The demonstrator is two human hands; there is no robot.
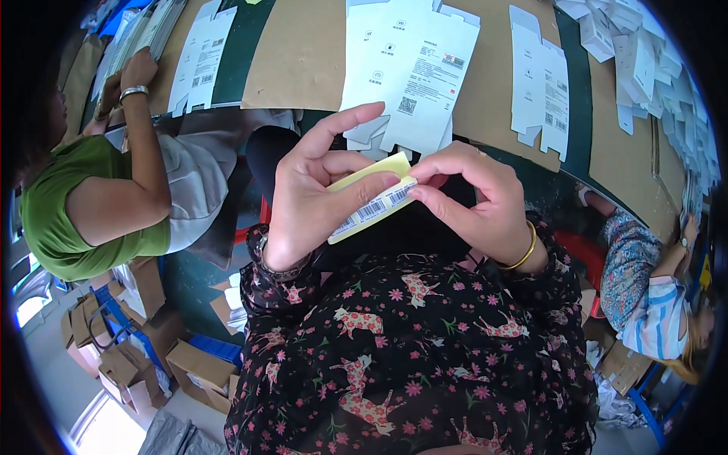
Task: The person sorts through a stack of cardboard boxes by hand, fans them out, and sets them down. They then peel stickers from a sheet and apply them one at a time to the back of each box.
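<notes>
Two bare hands on one strip of barcode labels

Head view. The left hand [307, 189] is clamped on a yellow paper strip with white barcode labels [371, 211], its thumb across the printed face and its index finger extended clear. The right hand [485, 186] has thumb and forefinger pinched together at the strip's right end; whether a label is lifted there cannot be told. The hands are near each other, joined by the strip, which slants upward to the right in front of the table edge. A gold-coloured bangle [523, 250] circles the right wrist.

Beyond the hands, flat white printed cartons [417, 83] lie overlapping on a dark green tabletop [578, 98] partly covered by brown cardboard sheets [292, 61]. One flat white carton [540, 83] lies apart to the right. White folded boxes [637, 64] are heaped at upper right. At left sits a co-worker in a green top [98, 205].
</notes>
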